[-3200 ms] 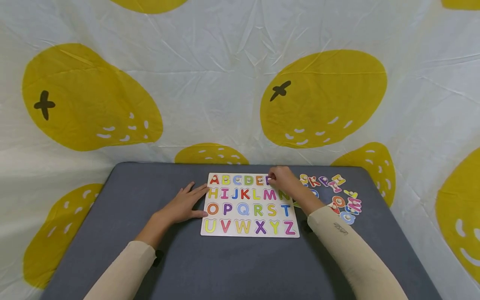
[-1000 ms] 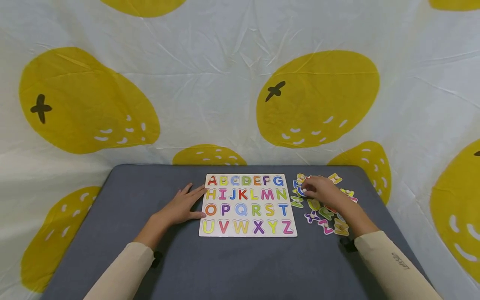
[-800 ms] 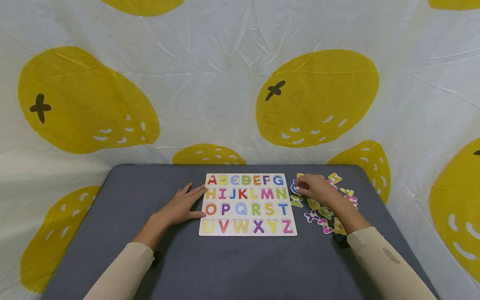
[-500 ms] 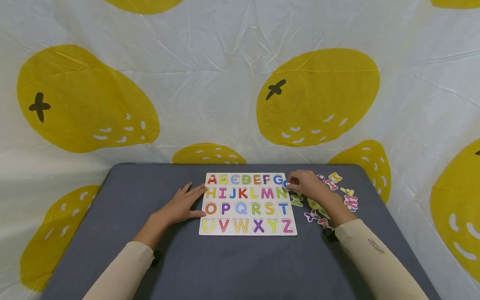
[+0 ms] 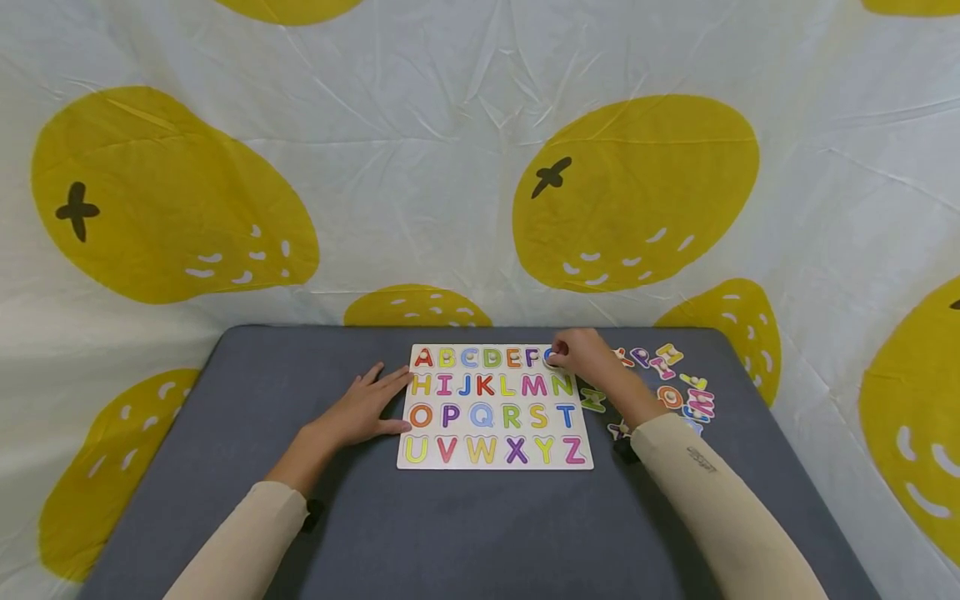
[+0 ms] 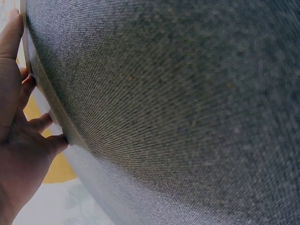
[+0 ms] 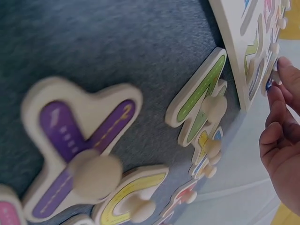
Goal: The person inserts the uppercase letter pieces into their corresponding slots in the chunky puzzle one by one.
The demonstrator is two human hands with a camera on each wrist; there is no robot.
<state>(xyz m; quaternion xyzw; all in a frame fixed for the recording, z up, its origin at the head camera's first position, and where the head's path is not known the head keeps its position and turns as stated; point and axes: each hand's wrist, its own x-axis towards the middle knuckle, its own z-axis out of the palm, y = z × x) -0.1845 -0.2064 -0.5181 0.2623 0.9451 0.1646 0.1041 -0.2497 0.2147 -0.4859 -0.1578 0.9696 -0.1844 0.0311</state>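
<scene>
A white alphabet puzzle board (image 5: 465, 431) lies on the table; its first row carries knobbed letter pieces from A (image 5: 423, 358) to F. My left hand (image 5: 363, 412) rests at the board's left edge, fingers spread; in the left wrist view the hand (image 6: 18, 126) shows thumb and fingers by that edge. At the upper right corner, my right hand (image 5: 585, 358) pinches a small blue letter piece (image 5: 550, 357) over the G recess. In the right wrist view, the blue piece (image 7: 269, 84) is seen edge-on beneath the fingertips of that hand (image 7: 288, 140), mostly hidden.
Loose knobbed letters lie right of the board, among them an orange O (image 5: 670, 397), a purple P (image 5: 640, 357) and a purple X (image 7: 61, 140). A green zigzag letter (image 7: 201, 93) sits beside the board's edge. The right forearm covers some pieces. A patterned cloth (image 5: 420, 192) hangs behind the table.
My right hand first set down a piece at F, then picked a blue letter from the loose pile and carried it left onto the board's top right corner. My left hand stays put.
</scene>
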